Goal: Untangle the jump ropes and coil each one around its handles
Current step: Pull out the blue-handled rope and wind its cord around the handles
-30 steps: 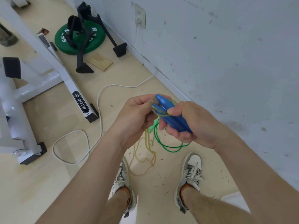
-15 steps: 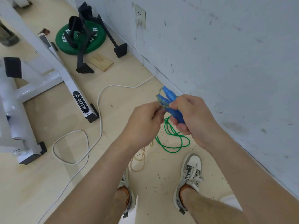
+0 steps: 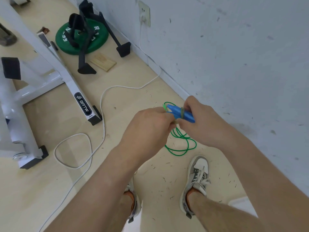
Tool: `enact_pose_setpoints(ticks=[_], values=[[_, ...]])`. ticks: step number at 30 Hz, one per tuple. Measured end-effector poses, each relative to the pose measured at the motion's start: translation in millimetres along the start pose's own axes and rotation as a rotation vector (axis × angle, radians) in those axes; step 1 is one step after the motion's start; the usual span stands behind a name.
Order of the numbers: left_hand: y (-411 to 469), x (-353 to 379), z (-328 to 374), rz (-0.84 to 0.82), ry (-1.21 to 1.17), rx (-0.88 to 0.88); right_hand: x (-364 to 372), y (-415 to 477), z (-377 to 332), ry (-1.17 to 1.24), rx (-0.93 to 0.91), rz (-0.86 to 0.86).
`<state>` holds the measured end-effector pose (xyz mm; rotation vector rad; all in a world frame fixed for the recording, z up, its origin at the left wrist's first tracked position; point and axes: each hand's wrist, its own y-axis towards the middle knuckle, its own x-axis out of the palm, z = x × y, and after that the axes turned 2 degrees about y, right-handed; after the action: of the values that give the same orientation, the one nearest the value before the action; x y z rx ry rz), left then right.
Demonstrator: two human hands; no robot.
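Observation:
My right hand (image 3: 202, 124) grips a pair of blue jump-rope handles (image 3: 179, 112) held side by side, tips pointing up-left. A yellowish translucent rope (image 3: 182, 113) is wound in a few turns around their middle. My left hand (image 3: 148, 129) pinches the end of that rope just below the handles, close against my right fingers. A green jump rope (image 3: 182, 144) lies in loose loops on the floor under my hands, with a strand showing by the handle tips.
A white exercise-machine frame (image 3: 50, 81) stands at left. A white power cable (image 3: 93, 139) snakes over the floor from a wall socket (image 3: 144, 14). A green weight plate (image 3: 82, 37) under a black stand and a wooden block (image 3: 103, 62) lie at the back. The wall is close on the right.
The yellowish rope that hung down to the floor is now taken up around the blue handles. Both hands have shifted slightly right, and my left hand has closed in on the handles.

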<state>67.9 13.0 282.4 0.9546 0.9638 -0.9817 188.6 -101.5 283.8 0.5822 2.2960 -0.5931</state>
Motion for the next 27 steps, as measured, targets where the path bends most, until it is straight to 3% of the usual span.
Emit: enact_pose_setpoints(ticks=[7,11,14,20,24,27], values=[[-1,-2,-14,0.124,-0.063,0.119,-2,-4,-8,-0.037,-0.054,-0.157],[1,-3,-17,0.011,-0.117,0.12,-8,-7,-9,0.004,-0.006,-0.334],[0,-5,-14,-0.146,-0.281,-0.028,-11,-9,-5,0.042,0.029,-0.428],[3,-13,-10,-0.164,-0.648,-0.338,-14,-10,-8,0.22,0.037,-0.432],[7,-17,-9,-0.195,-0.815,-0.485,-14,-13,-16,0.267,0.019,-0.337],[7,-13,-13,-0.325,-1.183,-0.655,-16,-14,-21,0.41,0.008,-0.266]])
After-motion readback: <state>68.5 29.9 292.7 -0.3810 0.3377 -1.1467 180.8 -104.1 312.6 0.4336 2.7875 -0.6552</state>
